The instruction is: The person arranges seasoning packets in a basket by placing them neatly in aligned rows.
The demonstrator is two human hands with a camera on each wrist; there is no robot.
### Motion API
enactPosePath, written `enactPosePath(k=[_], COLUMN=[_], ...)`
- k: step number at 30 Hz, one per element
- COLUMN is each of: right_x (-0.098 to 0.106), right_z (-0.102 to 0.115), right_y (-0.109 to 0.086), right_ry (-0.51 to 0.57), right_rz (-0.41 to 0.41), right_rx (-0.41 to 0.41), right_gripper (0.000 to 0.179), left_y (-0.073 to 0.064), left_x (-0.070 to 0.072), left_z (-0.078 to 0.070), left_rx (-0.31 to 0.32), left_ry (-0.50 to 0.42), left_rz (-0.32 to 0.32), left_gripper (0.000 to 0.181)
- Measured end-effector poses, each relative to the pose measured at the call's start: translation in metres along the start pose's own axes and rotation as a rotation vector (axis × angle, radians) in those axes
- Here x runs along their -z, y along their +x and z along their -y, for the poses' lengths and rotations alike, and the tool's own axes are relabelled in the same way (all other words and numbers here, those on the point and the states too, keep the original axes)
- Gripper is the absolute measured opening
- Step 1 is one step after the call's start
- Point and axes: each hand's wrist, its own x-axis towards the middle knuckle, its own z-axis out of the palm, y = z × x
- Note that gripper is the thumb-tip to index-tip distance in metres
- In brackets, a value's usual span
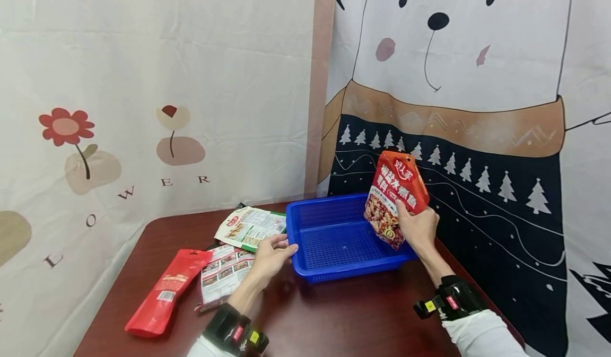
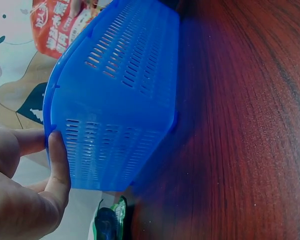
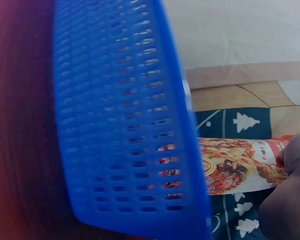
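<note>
A blue plastic basket [image 1: 343, 269] with slotted walls stands on the dark red table. My left hand [image 1: 272, 259] pinches its left rim between thumb and fingers; the left wrist view shows the thumb and fingers on either side of the basket rim [image 2: 51, 100]. In my right hand [image 1: 420, 227] is a red seasoning packet [image 1: 398, 187] with a food picture, gripped by its right edge. The packet is tilted over the basket's right end, its lower end inside the rim. Part of the packet [image 3: 240, 165] shows past the basket wall in the right wrist view.
Left of the basket lie a white-and-green packet [image 1: 253, 227], a packet with small photos [image 1: 224, 275] and a red packet [image 1: 169, 293] with a barcode. A printed curtain [image 1: 238, 81] hangs behind the table [image 1: 324, 320].
</note>
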Motion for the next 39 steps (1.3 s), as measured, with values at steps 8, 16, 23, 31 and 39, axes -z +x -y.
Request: enactPosePath(k=[8, 16, 23, 31, 39], right_x=[-0.015, -0.020, -0.021, -0.022, -0.020], right_z=[-0.012, -0.016, -0.017, -0.021, -0.019], right_y=[-0.011, -0.015, -0.015, -0.013, -0.011], right_ry=[-0.016, -0.046, -0.070, -0.105, -0.139], right_rz=[0.018, 0.053, 0.085, 0.103, 0.182], right_rx=[0.025, 0.018, 0.007, -0.005, -0.046], right_gripper=[0.045, 0.045, 0.048, 0.049, 0.052], left_y=[-0.001, -0.001, 0.000, -0.002, -0.004], left_x=[0.000, 0.000, 0.001, 0.000, -0.001], left_z=[-0.001, -0.003, -0.002, -0.001, -0.002], left_rx=[0.006, 0.000, 0.007, 0.022, 0.010], left_ry=[-0.002, -0.002, -0.007, -0.031, -0.041], left_rz=[-0.008, -0.005, -0.002, -0.002, -0.003], left_gripper=[0.056, 0.056, 0.056, 0.057, 0.057])
